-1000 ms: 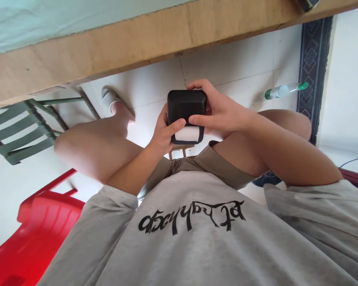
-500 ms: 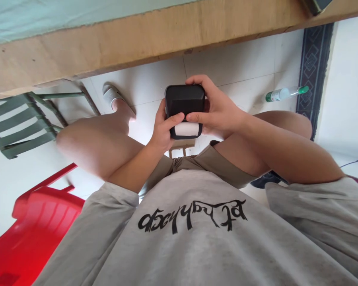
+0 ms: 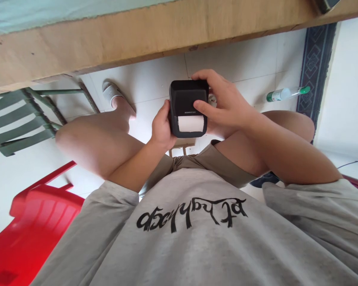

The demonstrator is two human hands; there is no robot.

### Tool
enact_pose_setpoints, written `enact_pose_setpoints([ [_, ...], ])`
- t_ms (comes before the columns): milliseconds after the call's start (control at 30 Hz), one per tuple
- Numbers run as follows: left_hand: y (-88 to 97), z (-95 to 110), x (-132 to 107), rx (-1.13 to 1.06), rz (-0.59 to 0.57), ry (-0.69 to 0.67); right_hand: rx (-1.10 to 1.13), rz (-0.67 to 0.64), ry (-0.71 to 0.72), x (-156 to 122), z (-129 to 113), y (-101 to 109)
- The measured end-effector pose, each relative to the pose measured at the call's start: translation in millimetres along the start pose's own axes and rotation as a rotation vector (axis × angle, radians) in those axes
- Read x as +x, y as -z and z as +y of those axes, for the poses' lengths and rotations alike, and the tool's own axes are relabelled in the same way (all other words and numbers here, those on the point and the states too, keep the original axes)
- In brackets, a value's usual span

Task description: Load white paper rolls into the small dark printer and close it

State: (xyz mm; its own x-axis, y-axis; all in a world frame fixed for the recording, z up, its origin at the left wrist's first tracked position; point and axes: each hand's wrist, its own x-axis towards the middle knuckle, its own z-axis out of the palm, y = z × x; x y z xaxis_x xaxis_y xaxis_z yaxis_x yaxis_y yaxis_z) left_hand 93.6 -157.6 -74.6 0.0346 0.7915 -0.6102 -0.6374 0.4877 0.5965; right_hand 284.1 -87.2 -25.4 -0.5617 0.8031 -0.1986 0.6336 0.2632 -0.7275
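Note:
A small black label printer point(image 3: 188, 104) sits between my hands above my lap. Its top cover carries a line of tiny print, and a strip of white paper point(image 3: 191, 124) shows at the end nearer my body. My left hand point(image 3: 164, 128) grips the left side, thumb along the edge and the other fingers hidden underneath. On the right side, my right hand point(image 3: 226, 98) is closed about the printer, its thumb lying on the cover and its index finger curled at the far corner.
A wooden table edge point(image 3: 131, 41) runs across the top, with a pale green cloth point(image 3: 53, 12) on it. At left stand a green slatted chair point(image 3: 20, 121) and a red plastic chair point(image 3: 47, 214). A plastic bottle point(image 3: 282, 94) lies on the tiled floor at right.
The printer has moved slightly right and upward. My left thumb has left its face for the left edge, and my right thumb has moved up the cover, uncovering the print and more of the paper.

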Motion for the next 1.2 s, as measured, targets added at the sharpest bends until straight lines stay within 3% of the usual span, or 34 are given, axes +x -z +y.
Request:
enact_pose_setpoints([
  [367,5.8,1,0,0.084,-0.037,-0.027,-0.056,-0.034,0.128,-3,11,-3],
  [533,9.1,-2,1,0.107,-0.021,-0.054,-0.089,-0.115,0.179,-6,18,-3],
  [733,-1.0,2,-3,0.008,0.030,0.024,-0.113,-0.129,0.097,-7,7,-5],
  [867,-6.7,7,-5,-0.017,-0.011,0.038,-0.136,-0.120,0.019,-4,-1,-5],
  [1200,-4.3,6,-7,-0.014,-0.007,0.033,-0.148,-0.134,0.055,-5,0,-1],
])
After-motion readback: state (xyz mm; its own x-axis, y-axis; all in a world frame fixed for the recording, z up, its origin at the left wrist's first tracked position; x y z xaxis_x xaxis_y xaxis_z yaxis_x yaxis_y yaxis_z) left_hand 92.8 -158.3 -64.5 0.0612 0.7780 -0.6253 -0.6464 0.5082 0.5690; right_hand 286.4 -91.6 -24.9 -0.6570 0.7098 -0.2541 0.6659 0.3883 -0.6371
